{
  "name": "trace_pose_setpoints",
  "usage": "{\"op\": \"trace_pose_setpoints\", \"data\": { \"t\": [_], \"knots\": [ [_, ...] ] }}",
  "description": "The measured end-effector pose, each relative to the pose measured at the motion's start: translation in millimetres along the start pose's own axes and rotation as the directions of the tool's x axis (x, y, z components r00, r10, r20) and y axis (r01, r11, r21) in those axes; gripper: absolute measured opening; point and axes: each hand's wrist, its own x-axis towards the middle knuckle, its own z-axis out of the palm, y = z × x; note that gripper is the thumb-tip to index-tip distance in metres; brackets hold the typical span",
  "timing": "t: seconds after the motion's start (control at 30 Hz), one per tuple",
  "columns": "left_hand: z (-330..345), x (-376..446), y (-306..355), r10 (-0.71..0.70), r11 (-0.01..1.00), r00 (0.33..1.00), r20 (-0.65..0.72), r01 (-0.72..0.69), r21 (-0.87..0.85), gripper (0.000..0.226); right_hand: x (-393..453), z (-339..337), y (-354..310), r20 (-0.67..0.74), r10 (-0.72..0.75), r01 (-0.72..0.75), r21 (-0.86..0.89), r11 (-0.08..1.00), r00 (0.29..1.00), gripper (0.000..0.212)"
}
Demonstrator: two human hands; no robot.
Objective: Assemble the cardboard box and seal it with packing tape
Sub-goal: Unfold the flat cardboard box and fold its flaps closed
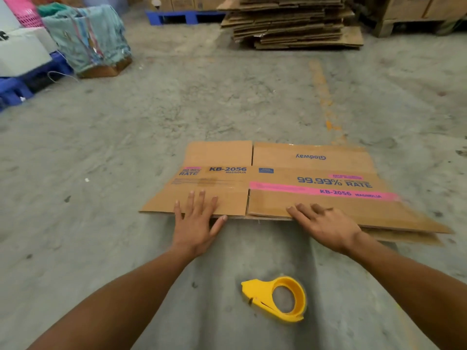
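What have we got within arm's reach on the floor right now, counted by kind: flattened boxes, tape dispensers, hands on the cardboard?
Flattened cardboard box: 1, flat on the floor
Yellow tape dispenser: 1, nearer the person than the box
Hands on the box's near edge: 2, left hand and right hand
Total: 4

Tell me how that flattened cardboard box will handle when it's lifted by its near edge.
The flattened box looks thin and wide, so it is probably light but may sag along its creases. Its near flaps are separate, so they will likely flop apart. With the left hand and right hand spread flat, it may slide on the concrete floor.
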Motion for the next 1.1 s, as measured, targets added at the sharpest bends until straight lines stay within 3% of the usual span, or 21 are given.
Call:
{"op": "trace_pose_setpoints", "data": {
  "t": [0.13, 0.23, 0.33, 0.4, 0.47, 0.53, 0.67, 0.7, 0.73, 0.77, 0.83, 0.9, 0.93, 1.0, 1.1],
  "knots": [
    [-33, 14, 10, -0.201, 0.963, 0.945, -0.257, 0.142, -0.229, 0.087, 4, -50, 10, -0.011, 0.124, -0.124, 0.004, 0.992, 0.992, 0.059],
    [-59, 23, 18, -0.389, 0.836, 0.863, -0.321, 0.184, -0.518, 0.106, 9, -84, 15, -0.043, 0.23, -0.231, -0.009, 0.973, 0.972, 0.057],
    [-84, 36, 28, -0.563, 0.477, 0.815, -0.137, 0.185, -0.859, 0.124, 15, -108, 20, -0.093, 0.311, -0.308, 0.042, 0.95, 0.946, 0.05],
    [-101, 47, 33, -0.513, 0.129, 0.856, 0.061, 0.148, -0.981, 0.122, 19, -124, 24, -0.118, 0.331, -0.324, 0.073, 0.943, 0.936, 0.046],
    [-118, 57, 37, -0.387, -0.157, 0.915, 0.119, 0.062, -0.986, 0.104, 22, -140, 28, -0.133, 0.325, -0.317, 0.074, 0.945, 0.936, 0.043],
    [-138, 68, 41, -0.362, -0.28, 0.928, 0.084, -0.022, -0.96, 0.093, 22, -157, 33, -0.146, 0.331, -0.322, 0.078, 0.943, 0.932, 0.04],
    [-173, 86, 53, -0.371, -0.363, 0.924, 0.096, -0.05, -0.931, 0.094, 19, -177, 46, -0.191, 0.356, -0.34, 0.113, 0.934, 0.915, 0.035],
    [-181, 90, 56, -0.387, -0.352, 0.917, 0.1, -0.047, -0.935, 0.094, 17, -182, 50, -0.189, 0.363, -0.346, 0.118, 0.931, 0.912, 0.036],
    [-191, 91, 59, -0.43, -0.261, 0.898, 0.096, -0.022, -0.965, 0.096, 15, -186, 53, -0.188, 0.37, -0.353, 0.118, 0.928, 0.91, 0.04],
    [-198, 93, 61, -0.485, -0.085, 0.873, 0.046, 0.006, -0.996, 0.101, 13, -190, 57, -0.189, 0.379, -0.36, 0.124, 0.925, 0.906, 0.044],
    [-216, 88, 63, -0.526, 0.379, 0.838, -0.146, 0.077, -0.922, 0.105, 5, -197, 64, -0.21, 0.398, -0.374, 0.145, 0.916, 0.893, 0.05],
    [-231, 83, 57, -0.324, 0.802, 0.864, -0.385, 0.035, -0.596, 0.082, -4, -204, 73, -0.234, 0.423, -0.391, 0.172, 0.904, 0.875, 0.051],
    [-242, 81, 55, -0.161, 0.919, 0.901, -0.402, -0.012, -0.394, 0.063, -8, -207, 77, -0.242, 0.433, -0.394, 0.196, 0.898, 0.868, 0.051],
    [-260, 88, 51, 0.018, 0.985, 0.973, -0.232, -0.057, -0.163, 0.046, -13, -212, 84, -0.242, 0.447, -0.39, 0.25, 0.886, 0.861, 0.049],
    [-287, 104, 56, 0.044, 0.985, 0.999, -0.005, -0.045, -0.169, 0.036, -17, -218, 89, -0.214, 0.437, -0.358, 0.326, 0.875, 0.874, 0.036]
  ]
}}
